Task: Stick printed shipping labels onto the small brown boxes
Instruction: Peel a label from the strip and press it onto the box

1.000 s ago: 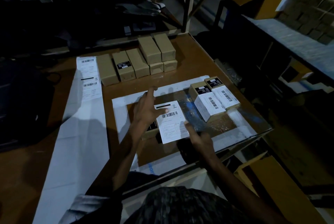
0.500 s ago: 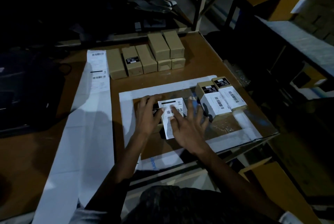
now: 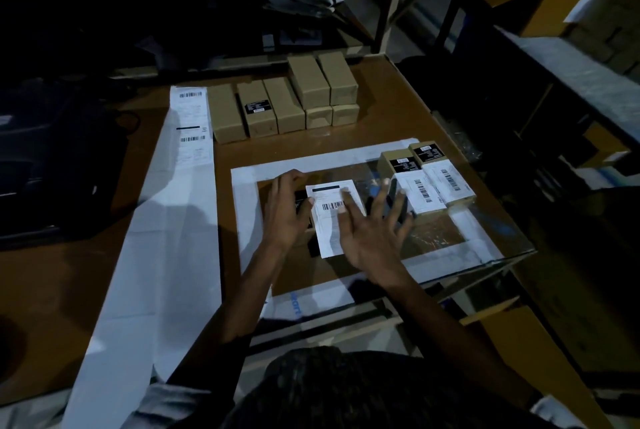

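Dim shelving is seen behind a brown worktop (image 3: 381, 110), where unlabelled boxes (image 3: 284, 103) are stacked at the back and two labelled ones (image 3: 429, 186) lie to the right. A label (image 3: 332, 217) is pressed onto a box (image 3: 304, 238) at the centre. The left hand (image 3: 287, 210) is curled against the box's left side, steadying it; the right hand (image 3: 370, 231) is spread flat, fingers apart, on the label's right half. The label is judged thin, limp and sticky, best smoothed from the middle outward; the box is judged light and stiff.

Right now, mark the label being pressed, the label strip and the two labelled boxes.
label being pressed (image 3: 330, 217): head view, barcode area.
label strip (image 3: 191, 127): head view, printed upper section.
labelled boxes (image 3: 420, 191): head view, white label of the nearer box.
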Demonstrator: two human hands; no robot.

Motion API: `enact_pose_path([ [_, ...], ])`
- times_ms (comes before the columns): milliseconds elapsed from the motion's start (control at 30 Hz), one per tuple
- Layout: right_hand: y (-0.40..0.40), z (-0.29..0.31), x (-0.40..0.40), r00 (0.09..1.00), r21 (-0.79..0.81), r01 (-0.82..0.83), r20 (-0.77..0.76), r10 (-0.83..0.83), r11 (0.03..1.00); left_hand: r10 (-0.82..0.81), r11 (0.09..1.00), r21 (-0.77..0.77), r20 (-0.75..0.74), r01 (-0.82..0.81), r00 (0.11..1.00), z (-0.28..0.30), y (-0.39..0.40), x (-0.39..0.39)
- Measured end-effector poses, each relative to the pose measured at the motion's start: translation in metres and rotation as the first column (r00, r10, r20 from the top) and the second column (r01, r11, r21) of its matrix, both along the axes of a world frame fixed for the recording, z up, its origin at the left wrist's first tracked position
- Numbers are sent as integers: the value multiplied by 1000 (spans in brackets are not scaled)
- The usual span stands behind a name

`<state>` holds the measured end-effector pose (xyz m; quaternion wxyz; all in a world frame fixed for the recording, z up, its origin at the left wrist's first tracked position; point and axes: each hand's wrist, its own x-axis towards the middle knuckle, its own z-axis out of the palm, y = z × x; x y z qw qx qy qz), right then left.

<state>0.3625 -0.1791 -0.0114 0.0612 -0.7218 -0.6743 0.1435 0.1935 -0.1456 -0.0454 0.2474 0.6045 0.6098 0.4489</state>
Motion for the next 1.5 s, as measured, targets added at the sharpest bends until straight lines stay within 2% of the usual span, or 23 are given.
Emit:
enact_pose_path([
  [200, -10, -6, -37, 986, 37, -162, -31, 163, 986, -21, 1000, 7, 18, 21, 1000, -5, 2, -4],
  [367, 0, -12, 14, 997, 68, 73, -4, -72, 995, 15, 1000, -4, -12, -15, 1000, -6, 4, -2],
  [467, -1, -16, 18, 993, 98, 116, 21, -118, 988, 20, 1000, 19, -58, -19, 998, -6, 4, -1],
  [600, 0, -5, 12, 973, 161, 224, -92, -212, 961, 2, 999, 45, -129, 3, 992, -1, 1, 0],
  [700, 15, 2, 17, 984, 212, 104, -161, -70, 972, -16, 999, 30, -211, 23, 977, -1, -1, 1],
  [800, 43, 0, 19, 982, 211, -72, -155, 106, 975, -1, 1000, -17, -217, -3, 976, -1, -1, 3],
  [900, 64, -4, 15, 958, 199, -156, -208, 197, 967, 20, 997, -68, -241, -37, 970, 0, 2, 3],
  [1033, 75, -1, 12, 937, 166, -191, -261, 230, 967, 50, 995, -60, -383, -79, 922, 4, 17, 4],
  [1133, 77, 1, 14, 919, 180, -233, -281, 277, 956, 61, 986, -128, -334, -109, 941, 6, 25, 6],
  [1233, 77, 4, 19, 924, 132, -244, -270, 272, 961, 53, 993, -85, -317, -84, 947, 9, 23, 5],
  [1400, 88, 14, 32, 945, -39, -226, -250, 209, 973, 36, 987, -133, -375, -92, 926, 17, 24, -2],
  [1500, 93, 12, 36, 947, -84, -215, -262, 186, 973, 57, 980, -152, -411, -130, 910, 15, 24, -5],
])
